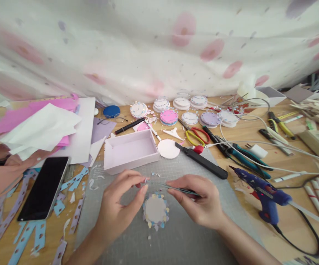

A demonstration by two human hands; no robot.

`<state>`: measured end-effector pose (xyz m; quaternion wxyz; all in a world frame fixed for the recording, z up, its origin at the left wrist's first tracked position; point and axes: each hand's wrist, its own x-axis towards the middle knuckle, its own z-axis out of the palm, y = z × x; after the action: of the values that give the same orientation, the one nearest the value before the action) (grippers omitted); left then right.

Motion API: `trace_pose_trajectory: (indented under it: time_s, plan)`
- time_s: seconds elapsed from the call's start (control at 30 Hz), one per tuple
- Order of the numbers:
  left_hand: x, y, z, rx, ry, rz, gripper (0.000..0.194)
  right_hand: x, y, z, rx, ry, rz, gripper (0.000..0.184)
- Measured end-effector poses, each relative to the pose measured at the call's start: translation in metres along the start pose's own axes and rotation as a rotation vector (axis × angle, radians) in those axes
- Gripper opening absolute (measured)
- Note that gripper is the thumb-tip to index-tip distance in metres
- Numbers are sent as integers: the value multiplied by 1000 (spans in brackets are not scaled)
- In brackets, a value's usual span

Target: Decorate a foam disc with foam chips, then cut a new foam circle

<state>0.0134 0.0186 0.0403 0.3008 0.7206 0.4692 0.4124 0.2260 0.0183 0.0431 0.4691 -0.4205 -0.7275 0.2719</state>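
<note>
Right hand (200,202) pinches tweezers (170,187) just above the decorated paper disc (155,210); left hand (121,200), fingertips closed, meets their tips with a tiny piece. A slip could drop it among scraps beside the disc.

A disc (155,209) lies on the mat (181,232), box (130,151) behind it, phone (44,187) to its left.

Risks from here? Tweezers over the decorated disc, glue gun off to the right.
1. The tiny piece pinched between the left hand and the tweezers in the right hand may drop among the scraps.
2. A wrist could brush loose bits off the disc.
3. The glue gun cable could snag.
</note>
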Motion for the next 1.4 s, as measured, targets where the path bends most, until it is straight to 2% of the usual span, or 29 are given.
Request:
trace_pose_trajectory:
  time_s: [0.23, 0.37, 0.53, 0.7, 0.77, 0.83, 0.9, 1.0, 1.1, 1.2, 1.23, 1.3, 1.33, 1.4]
  plan:
    - [1, -1, 0, -63, 21, -56, 22, 0, -2, -1, 40, 3, 57, 3]
    - [2, 1, -2, -42, 22, -43, 21, 0, -3, -1, 66, 14, 92, 3]
    - [2, 1, -2, -7, -20, -10, 18, 1, -4, 0, 70, 10, 65, 4]
    - [2, 0, -4, -16, -11, -38, 15, 1, -4, 0, 49, 29, 41, 5]
    - [1, 5, -5, -27, -18, -80, 15, 0, -5, -1, 4, 78, -4, 5]
    - [-2, 15, -3, -63, -50, -140, 16, -4, -7, -1, -95, 122, -107, 7]
    - [-6, 29, 1, -134, -83, -211, 17, -10, -11, 2, -234, 93, -275, 11]
    - [-14, 48, 11, -238, -57, -324, 26, -23, -19, 14, -420, 14, -487, 18]
    - [-24, 56, 12, -240, 14, -377, 29, -37, -25, 23, -419, 1, -516, 22]
    - [-35, 52, 2, -164, 67, -391, 31, -58, -24, 16, -313, -57, -432, 29]
    - [-39, 49, -3, -143, 76, -397, 33, -68, -22, 10, -285, -22, -382, 32]
    - [-47, 40, -11, -125, 95, -400, 36, -91, -13, -5, -256, 216, -132, 14]
    - [-51, 35, -14, -127, 110, -400, 38, -104, -6, -15, -287, 433, 29, 3]
    - [-60, 26, -18, -149, 134, -403, 40, -128, 11, -34, -321, 808, 283, 16]
